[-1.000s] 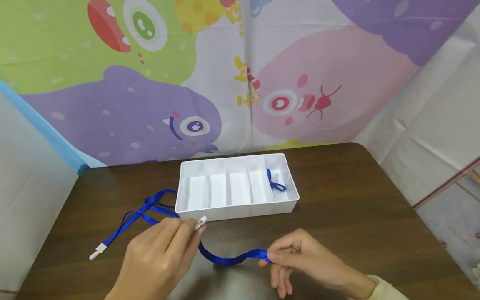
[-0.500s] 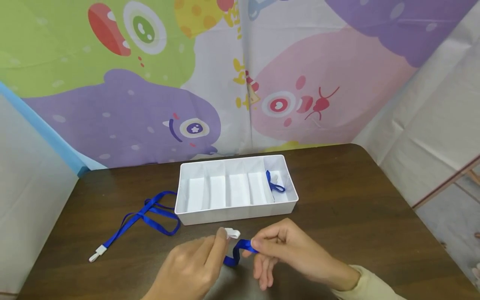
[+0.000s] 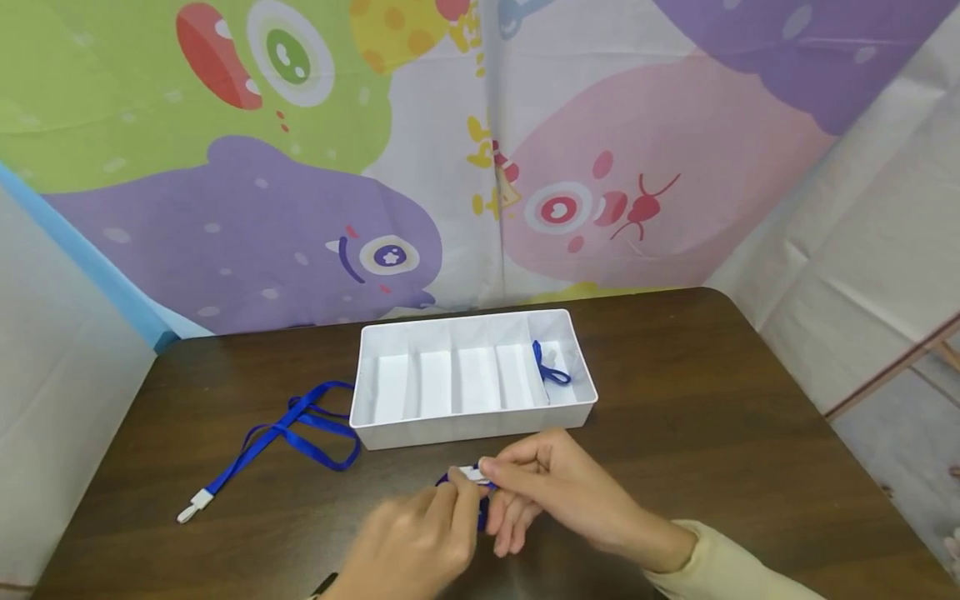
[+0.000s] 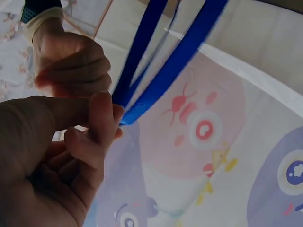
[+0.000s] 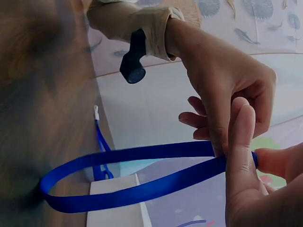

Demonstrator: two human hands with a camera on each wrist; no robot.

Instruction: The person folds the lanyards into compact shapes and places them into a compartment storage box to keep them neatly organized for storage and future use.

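Close together in front of the box, both hands pinch a blue lanyard. My left hand (image 3: 420,533) holds it by its white clip end (image 3: 474,474). The right hand (image 3: 570,492) pinches the strap between thumb and fingers right beside the clip, its other fingers loosely bent below. In the right wrist view the blue strap (image 5: 142,187) hangs from the fingertips as a long loop. Two lengths of the same strap (image 4: 175,68) run from the fingertips in the left wrist view. The hands hide part of the clip in the head view.
A white box (image 3: 465,427) with several compartments stands behind the hands. In its rightmost compartment lies a folded blue lanyard (image 3: 555,376). Left of the box, another blue lanyard (image 3: 258,446) with a white clip lies on the brown table (image 3: 712,400). A cartoon-print cloth (image 3: 315,225) hangs behind.
My left hand has moved right with the clip end, up to the right hand. The right hand has shifted slightly left. The strap stretched between them has folded into a loop.
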